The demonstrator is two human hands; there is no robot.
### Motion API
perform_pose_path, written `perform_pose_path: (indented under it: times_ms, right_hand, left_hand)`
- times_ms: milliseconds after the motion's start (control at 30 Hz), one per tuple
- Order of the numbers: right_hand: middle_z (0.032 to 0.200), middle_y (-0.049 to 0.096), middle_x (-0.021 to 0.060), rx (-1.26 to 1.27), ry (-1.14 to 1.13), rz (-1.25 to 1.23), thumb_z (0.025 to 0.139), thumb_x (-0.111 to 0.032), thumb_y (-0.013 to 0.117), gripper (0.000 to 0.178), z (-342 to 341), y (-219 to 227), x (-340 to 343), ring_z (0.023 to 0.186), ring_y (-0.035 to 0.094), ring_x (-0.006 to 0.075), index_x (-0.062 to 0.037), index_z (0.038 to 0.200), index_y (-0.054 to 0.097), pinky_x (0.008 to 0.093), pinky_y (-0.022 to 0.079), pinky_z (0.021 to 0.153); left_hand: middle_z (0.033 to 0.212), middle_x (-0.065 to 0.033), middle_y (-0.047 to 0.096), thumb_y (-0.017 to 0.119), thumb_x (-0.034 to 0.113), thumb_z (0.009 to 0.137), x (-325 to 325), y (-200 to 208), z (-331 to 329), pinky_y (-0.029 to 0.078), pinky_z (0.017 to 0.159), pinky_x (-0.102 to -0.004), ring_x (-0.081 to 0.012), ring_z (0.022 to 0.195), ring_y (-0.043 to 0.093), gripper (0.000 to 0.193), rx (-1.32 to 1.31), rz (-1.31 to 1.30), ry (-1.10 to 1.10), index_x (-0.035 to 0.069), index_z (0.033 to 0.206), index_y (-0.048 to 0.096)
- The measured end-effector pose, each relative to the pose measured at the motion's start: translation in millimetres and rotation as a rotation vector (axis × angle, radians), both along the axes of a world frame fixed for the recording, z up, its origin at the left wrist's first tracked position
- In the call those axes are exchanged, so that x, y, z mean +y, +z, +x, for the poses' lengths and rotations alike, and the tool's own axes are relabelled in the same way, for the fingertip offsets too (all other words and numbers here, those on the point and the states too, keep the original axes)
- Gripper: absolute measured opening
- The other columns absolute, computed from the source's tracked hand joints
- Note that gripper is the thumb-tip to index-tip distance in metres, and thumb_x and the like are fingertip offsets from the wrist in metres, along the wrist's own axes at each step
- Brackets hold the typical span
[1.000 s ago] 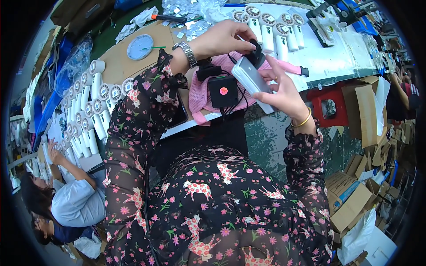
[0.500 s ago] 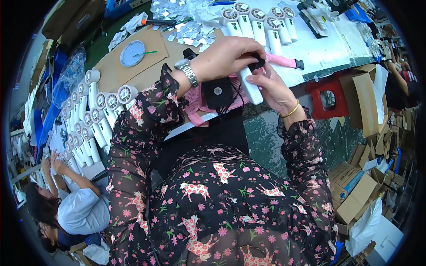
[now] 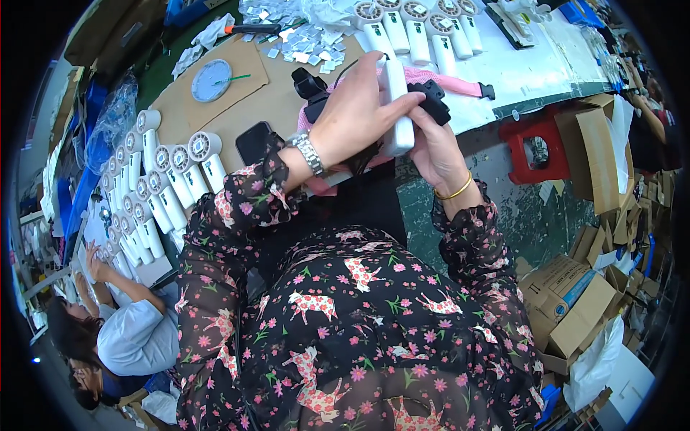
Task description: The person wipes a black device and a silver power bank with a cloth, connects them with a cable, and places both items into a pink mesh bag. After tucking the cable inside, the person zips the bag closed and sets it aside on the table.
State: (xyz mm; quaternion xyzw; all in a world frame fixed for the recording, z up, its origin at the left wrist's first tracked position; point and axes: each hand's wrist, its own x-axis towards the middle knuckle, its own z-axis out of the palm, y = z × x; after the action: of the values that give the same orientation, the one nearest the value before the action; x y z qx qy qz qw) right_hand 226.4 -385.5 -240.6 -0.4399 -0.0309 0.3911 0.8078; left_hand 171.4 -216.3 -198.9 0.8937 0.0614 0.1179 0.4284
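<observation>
Both of my hands are together at the table's near edge around a long white piece [image 3: 395,80] with rounded ends, shaped like a fan handle. From the left, my left hand [image 3: 356,108] closes on it, its thumb crossing the front. My right hand [image 3: 437,151] grips it from the right, lower down. A black blocky part [image 3: 435,103] sits beside the thumbs; whether it is fixed to the white piece I cannot tell. Behind and under my hands lies a pink mesh strap [image 3: 460,86] with a black buckle, partly hidden.
White handheld fans stand in rows on the left [image 3: 171,194] and at the back [image 3: 417,43]. On cardboard are a round dish [image 3: 212,80], a black phone-like device [image 3: 256,142] and small silvery squares [image 3: 309,44]. A red stool [image 3: 535,151] and cartons [image 3: 575,302] are right; co-workers sit left.
My left hand has come down and left, its thumb now across the white piece. The white piece is more upright and the black part shows further right. The phone-like device is now uncovered.
</observation>
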Motion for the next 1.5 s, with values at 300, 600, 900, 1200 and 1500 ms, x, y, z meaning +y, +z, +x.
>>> perform_pose_path:
  times_ms: [300, 600, 900, 1200, 1500]
  right_hand:
    - [0.123, 0.066, 0.0068, 0.004, -0.002, 0.007, 0.103, -0.022, 0.064, 0.034, -6.4, -4.4, -3.4, 0.110, 0.065, 0.0201, -0.0065, 0.132, 0.059, 0.0410, 0.056, 0.094]
    - [0.117, 0.066, 0.0128, -0.053, -0.053, -0.074, 0.102, -0.025, 0.058, 0.037, 8.7, -14.1, -35.9, 0.093, 0.065, 0.0214, 0.0005, 0.129, 0.059, 0.0382, 0.055, 0.089]
    - [0.122, 0.064, 0.0188, 0.327, -0.031, 0.286, 0.100, -0.014, 0.057, 0.041, -4.2, -25.4, -71.2, 0.094, 0.059, 0.0196, 0.0045, 0.137, 0.053, 0.0363, 0.052, 0.091]
    - [0.123, 0.068, 0.0180, 0.056, -0.134, 0.030, 0.102, -0.004, 0.061, 0.036, -16.8, -25.3, -79.4, 0.102, 0.066, 0.0167, 0.0014, 0.137, 0.054, 0.0316, 0.055, 0.093]
    - [0.117, 0.070, 0.0170, -0.177, -0.110, -0.161, 0.101, -0.008, 0.065, 0.032, -12.6, -36.9, -59.0, 0.093, 0.067, 0.0159, -0.0053, 0.132, 0.056, 0.0315, 0.055, 0.087]
  left_hand:
    - [0.110, -0.0243, 0.069, 0.073, 0.041, 0.093, 9.7, -14.1, 22.9, 0.058, 0.084, -0.0366, -0.0306, 0.099, 0.072, 0.072, 0.186, -0.060, -0.009, -0.012, 0.136, 0.052]
    - [0.102, -0.0225, 0.072, 0.073, 0.025, 0.086, 49.2, -38.8, 55.9, 0.057, 0.075, -0.0334, -0.0240, 0.087, 0.072, 0.056, 0.203, -0.278, -0.065, -0.017, 0.121, 0.061]
    - [0.104, -0.0142, 0.072, 0.071, 0.017, 0.087, 72.8, -71.3, 69.6, 0.056, 0.080, -0.0304, -0.0182, 0.092, 0.070, 0.055, 0.152, -0.478, 0.001, -0.012, 0.132, 0.060]
    - [0.110, -0.0248, 0.070, 0.071, 0.023, 0.086, 60.9, -75.1, 67.7, 0.056, 0.084, -0.0456, -0.0388, 0.096, 0.070, 0.048, 0.019, 0.174, -0.035, -0.002, 0.126, 0.064]
    - [0.099, -0.0204, 0.073, 0.071, 0.027, 0.089, 79.2, -25.2, -1.8, 0.055, 0.081, -0.0468, -0.0410, 0.092, 0.068, 0.034, -0.207, 0.340, -0.008, 0.006, 0.116, 0.070]
